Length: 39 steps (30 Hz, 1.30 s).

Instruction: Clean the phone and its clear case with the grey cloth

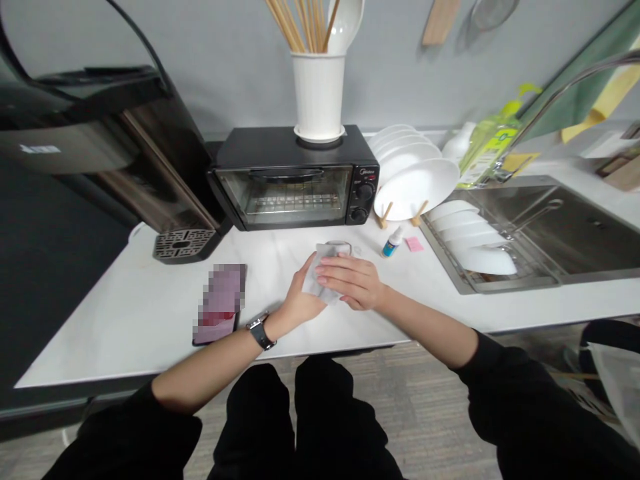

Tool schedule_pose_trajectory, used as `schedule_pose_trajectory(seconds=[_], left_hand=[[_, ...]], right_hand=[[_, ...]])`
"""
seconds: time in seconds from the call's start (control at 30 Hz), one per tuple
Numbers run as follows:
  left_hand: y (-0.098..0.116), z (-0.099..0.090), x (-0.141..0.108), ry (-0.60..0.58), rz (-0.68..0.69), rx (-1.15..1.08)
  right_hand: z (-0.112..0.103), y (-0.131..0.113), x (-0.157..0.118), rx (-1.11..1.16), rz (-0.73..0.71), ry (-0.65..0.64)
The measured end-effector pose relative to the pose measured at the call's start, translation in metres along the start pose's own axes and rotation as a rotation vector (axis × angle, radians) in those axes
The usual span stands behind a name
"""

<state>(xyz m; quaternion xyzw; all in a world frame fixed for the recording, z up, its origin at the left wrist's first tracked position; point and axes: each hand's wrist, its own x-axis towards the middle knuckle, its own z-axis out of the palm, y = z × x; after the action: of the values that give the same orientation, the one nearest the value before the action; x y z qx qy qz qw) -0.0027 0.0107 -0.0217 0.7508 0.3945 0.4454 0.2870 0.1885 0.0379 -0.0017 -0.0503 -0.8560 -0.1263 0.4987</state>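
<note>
While the left hand point(299, 301), half-closed, is cupping a white wipe point(320, 273) and the half-closed right hand point(353, 281) is pressing over it, the wipe's long axis is pointing toward a black toaster oven point(285, 195), mid-counter, near the white counter point(150, 313)'s front edge, a steel sink point(565, 233) rightward.

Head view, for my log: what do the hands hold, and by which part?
The left hand and right hand grip a white cloth by its middle.
</note>
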Motion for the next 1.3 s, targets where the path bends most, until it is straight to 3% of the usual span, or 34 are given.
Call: schedule_pose_trajectory(seconds=[0.13, 0.27, 0.47, 0.57, 0.7, 0.77, 0.93, 1.07, 1.17, 1.3], left_hand=[[0.005, -0.001, 0.002, 0.007, -0.008, 0.005], [0.011, -0.002, 0.001, -0.065, -0.079, 0.266], [0.015, -0.004, 0.002, -0.099, -0.132, 0.359], [0.016, -0.008, 0.005, -0.135, -0.135, 0.283], [0.015, -0.014, 0.013, -0.081, -0.007, 0.191], [0.016, -0.018, 0.02, -0.096, -0.014, 0.065], [0.025, -0.024, 0.036, -0.335, -0.305, -0.141], [0.028, -0.028, 0.038, -0.374, -0.446, -0.236], [0.03, -0.033, 0.029, -0.356, -0.394, -0.245], [0.031, -0.033, 0.004, -0.172, -0.321, -0.005]], right_hand=[[0.002, 0.009, 0.0, 0.08, 0.149, 0.032], [0.006, 0.018, -0.005, 0.129, 0.412, 0.089], [0.011, 0.013, -0.008, 0.223, 0.607, 0.106], [0.011, 0.012, -0.008, 0.209, 0.59, 0.121], [0.01, 0.017, -0.008, 0.128, 0.382, 0.152], [0.01, 0.02, -0.007, 0.128, 0.361, 0.157], [0.01, 0.026, -0.006, 0.275, 0.692, 0.147], [0.012, 0.024, -0.005, 0.312, 0.81, 0.126], [0.015, 0.022, -0.009, 0.313, 0.895, 0.143], [0.013, 0.02, -0.019, 0.27, 1.003, 0.19]])
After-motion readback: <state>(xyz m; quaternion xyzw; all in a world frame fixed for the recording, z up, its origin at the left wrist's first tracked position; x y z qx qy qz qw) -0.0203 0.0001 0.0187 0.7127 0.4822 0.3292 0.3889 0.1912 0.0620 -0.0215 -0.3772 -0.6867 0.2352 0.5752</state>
